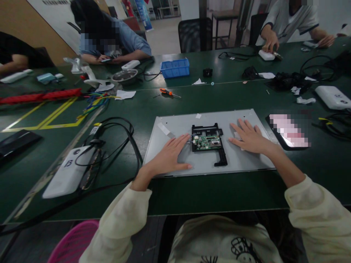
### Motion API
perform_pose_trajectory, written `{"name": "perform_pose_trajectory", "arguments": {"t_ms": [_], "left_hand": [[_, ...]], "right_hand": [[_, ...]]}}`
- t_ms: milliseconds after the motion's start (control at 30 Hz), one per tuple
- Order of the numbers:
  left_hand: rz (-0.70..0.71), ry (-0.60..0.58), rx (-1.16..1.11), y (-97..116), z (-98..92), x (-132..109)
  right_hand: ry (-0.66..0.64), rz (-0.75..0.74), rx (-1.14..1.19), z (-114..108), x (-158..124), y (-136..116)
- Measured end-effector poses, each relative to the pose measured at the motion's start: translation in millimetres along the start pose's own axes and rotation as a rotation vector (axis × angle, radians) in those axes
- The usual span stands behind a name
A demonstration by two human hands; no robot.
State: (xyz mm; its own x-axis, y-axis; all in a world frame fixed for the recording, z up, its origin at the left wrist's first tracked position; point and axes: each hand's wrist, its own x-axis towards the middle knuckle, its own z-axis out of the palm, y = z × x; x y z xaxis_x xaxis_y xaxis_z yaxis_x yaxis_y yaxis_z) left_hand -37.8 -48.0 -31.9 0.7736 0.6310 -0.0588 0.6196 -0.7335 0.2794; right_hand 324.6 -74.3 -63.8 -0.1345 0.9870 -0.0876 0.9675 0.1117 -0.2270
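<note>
A flat grey metal panel (203, 162), like the back of a display, lies on the green table before me. Near its middle sits a black plastic frame (221, 157) with a green circuit board (205, 143) in it. My left hand (172, 153) rests flat on the panel left of the board, thumb and fingers apart, fingertips close to the board's left edge. Spread out on the panel's right part is my right hand (249, 137), over a pale strip partly hidden under the fingers. A whitish tape strip (164, 129) is on the panel's upper left.
A phone (289, 131) lies right of the panel. At the left are a white device (67, 171) and black cables (130, 135). Beyond the panel are an orange screwdriver (169, 93), a blue basket (174, 68) and a metal bowl (125, 76). Several people sit around the table.
</note>
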Motion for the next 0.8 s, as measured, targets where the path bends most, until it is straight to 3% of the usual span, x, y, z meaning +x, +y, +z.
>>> {"name": "perform_pose_trajectory", "arguments": {"t_ms": [267, 433, 600, 800], "left_hand": [[-0.013, 0.009, 0.019, 2.4, 2.8, 2.5], [-0.010, 0.015, 0.008, 4.7, 1.7, 2.5], [-0.020, 0.004, 0.020, 5.4, 1.5, 2.3], [-0.035, -0.012, 0.025, 6.0, 1.4, 2.9]], "right_hand": [[0.007, 0.004, 0.003, -2.5, 0.3, -1.0], [0.105, -0.034, 0.041, -4.4, 6.7, 6.3], [0.217, -0.096, 0.209, -19.9, 9.9, 10.1], [0.132, -0.052, 0.354, -30.3, 3.3, 11.0]]}}
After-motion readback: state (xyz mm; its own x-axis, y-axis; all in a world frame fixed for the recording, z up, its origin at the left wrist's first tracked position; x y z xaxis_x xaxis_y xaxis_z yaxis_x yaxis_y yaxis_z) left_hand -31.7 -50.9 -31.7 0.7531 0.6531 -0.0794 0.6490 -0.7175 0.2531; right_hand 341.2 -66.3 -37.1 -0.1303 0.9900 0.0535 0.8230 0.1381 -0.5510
